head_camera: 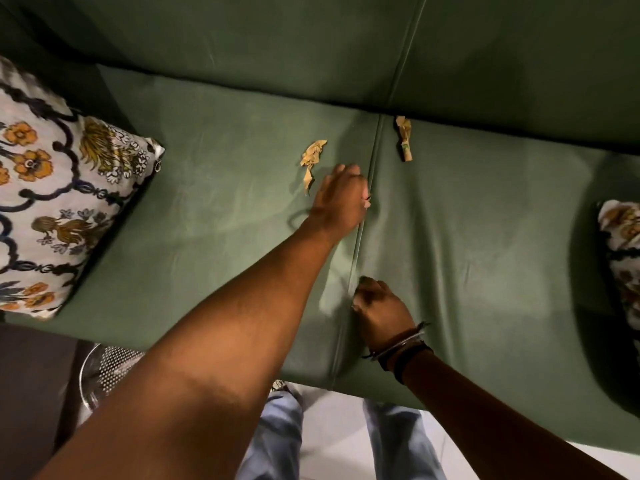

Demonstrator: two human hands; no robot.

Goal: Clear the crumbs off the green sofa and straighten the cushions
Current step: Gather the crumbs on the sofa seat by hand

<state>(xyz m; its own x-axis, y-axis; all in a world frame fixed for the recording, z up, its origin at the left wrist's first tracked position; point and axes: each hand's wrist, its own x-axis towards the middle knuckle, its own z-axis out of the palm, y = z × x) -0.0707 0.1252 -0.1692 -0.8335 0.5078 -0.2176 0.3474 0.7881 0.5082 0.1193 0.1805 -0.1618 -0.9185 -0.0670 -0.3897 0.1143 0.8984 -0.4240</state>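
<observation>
The green sofa [194, 209] fills the view, with a seam [372, 161] between its two seat cushions. My left hand [341, 199] reaches forward to that seam, fingers bent down onto it and their tips hidden. Just left of it lies a crumpled tan paper scrap [313, 157]. A second rolled scrap [404, 138] lies right of the seam, by the backrest. My right hand [381, 306], with bracelets on the wrist, is curled closed against the seam nearer the front edge. A floral cushion [52, 188] lies tilted at the left end; another floral cushion [623, 251] shows partly at the right edge.
A round metal mesh container [104, 372] stands on the dark floor at the lower left, beside the sofa front. My legs in blue jeans [280, 438] stand on a pale floor against the sofa's front edge.
</observation>
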